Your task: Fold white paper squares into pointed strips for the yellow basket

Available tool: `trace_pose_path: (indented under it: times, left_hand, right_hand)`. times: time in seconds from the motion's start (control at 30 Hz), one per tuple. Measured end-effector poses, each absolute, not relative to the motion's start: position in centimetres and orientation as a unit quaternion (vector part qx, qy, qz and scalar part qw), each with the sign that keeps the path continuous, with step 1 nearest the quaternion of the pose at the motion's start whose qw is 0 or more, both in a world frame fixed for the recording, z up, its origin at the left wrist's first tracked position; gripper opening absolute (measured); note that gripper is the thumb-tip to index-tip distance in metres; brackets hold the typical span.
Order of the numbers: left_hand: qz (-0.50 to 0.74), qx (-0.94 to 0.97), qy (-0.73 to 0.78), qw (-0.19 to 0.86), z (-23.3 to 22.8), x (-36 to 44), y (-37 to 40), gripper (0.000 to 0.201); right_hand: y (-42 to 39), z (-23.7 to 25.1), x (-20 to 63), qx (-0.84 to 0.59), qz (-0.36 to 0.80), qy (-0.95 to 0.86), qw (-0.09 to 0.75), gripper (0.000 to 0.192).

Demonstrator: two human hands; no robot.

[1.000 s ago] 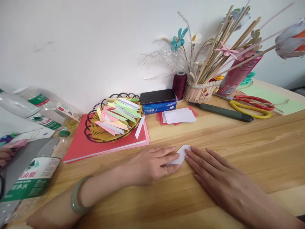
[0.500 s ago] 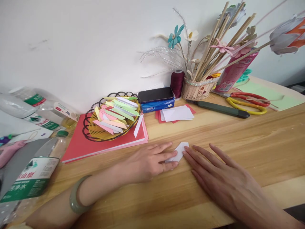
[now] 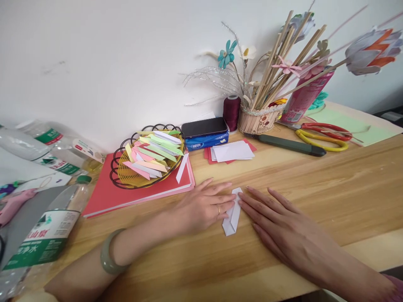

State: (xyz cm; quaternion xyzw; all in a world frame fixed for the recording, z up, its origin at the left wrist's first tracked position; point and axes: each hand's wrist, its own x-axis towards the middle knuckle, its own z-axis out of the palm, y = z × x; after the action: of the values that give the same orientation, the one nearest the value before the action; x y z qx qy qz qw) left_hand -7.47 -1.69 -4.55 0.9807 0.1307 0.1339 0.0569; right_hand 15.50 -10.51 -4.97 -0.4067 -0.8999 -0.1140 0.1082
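Observation:
A small folded white paper lies on the wooden table between my hands, a narrow strip with slanted ends. My left hand, fingers spread, rests flat with its fingertips on the paper's left side. On the paper's upper right edge lie the fingertips of my right hand, which is stretched out flat. Behind my hands is a stack of white paper slips over red ones. Many folded paper pieces in several colours fill a yellow basket with a black looped rim.
The basket stands on a red paper stack. Plastic bottles are at the left. A phone lies on a blue tissue pack, beside a thread spool. A green-handled cutter, scissors and a stick-filled holder stand or lie behind.
The white paper now looks narrower and more upright, with its lower end showing below my left fingers. My left fingers have moved slightly up and my right hand slightly left. The view has shifted a little.

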Motion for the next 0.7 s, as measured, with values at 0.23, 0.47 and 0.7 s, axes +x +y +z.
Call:
trace_pose_path:
  times: [0.23,0.47,0.7]
  left_hand:
    - [0.068,0.981,0.169,0.07,-4.1,-7.3,-2.0,0.041]
    - [0.076,0.98,0.173,0.059,-4.1,-7.3,-2.3,0.045]
    - [0.105,0.98,0.165,0.037,-4.4,-7.3,-2.4,0.045]
  right_hand:
    - [-10.6,-4.9,15.3,-0.391,-0.119,-0.906,0.107,0.047]
    - [-10.8,-5.1,15.4,-0.405,-0.154,-0.894,0.116,0.045]
    - [-11.4,-4.7,14.3,-0.462,-0.121,-0.86,0.182,0.035]
